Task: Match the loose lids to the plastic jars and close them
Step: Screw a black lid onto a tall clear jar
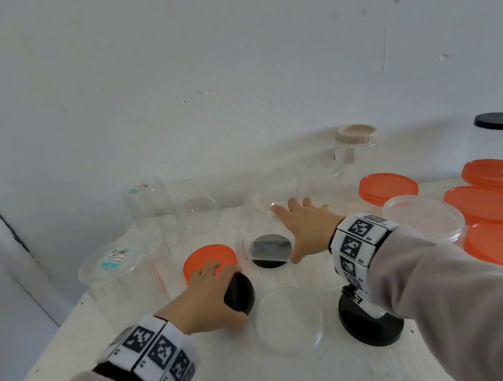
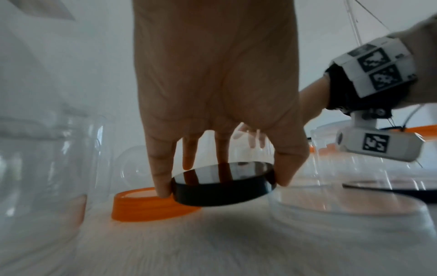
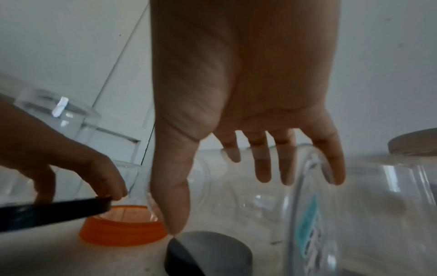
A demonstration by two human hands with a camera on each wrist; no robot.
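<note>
Most of the task is judged to be left: on the white table point(image 1: 73, 360) only two jars are seen closed, a large jar with a black lid point(image 1: 501, 121) at the far right and a slimmer jar with a beige lid point(image 1: 356, 135) against the wall, while several clear jars are seen without lids, some apparently standing mouth down with their label stickers on top, as with the jar at the near left point(image 1: 119, 273) and the tall one behind it point(image 1: 148, 201). A spread of large orange lids point(image 1: 485, 206) is left loose at the right, with a clear lid point(image 1: 423, 217) among them and another clear round piece point(image 1: 289, 317) lying between the wrists (lid or jar base, it cannot be told). Smaller lids are also unplaced: a small orange lid point(image 2: 151, 207) and a black lid point(image 1: 270, 250) flat on the table. A clear jar lying on its side point(image 1: 265, 207) is reached for by the right hand point(image 1: 305, 224), whose fingers are spread straight over the jar's wall; whether they touch it yet cannot be told, and nothing is held. A second black lid point(image 2: 223, 184) is gripped at its rim by the left hand point(image 1: 207, 296), thumb on one side and a finger on the other, tilted and lifted just above the table beside the small orange lid.
</note>
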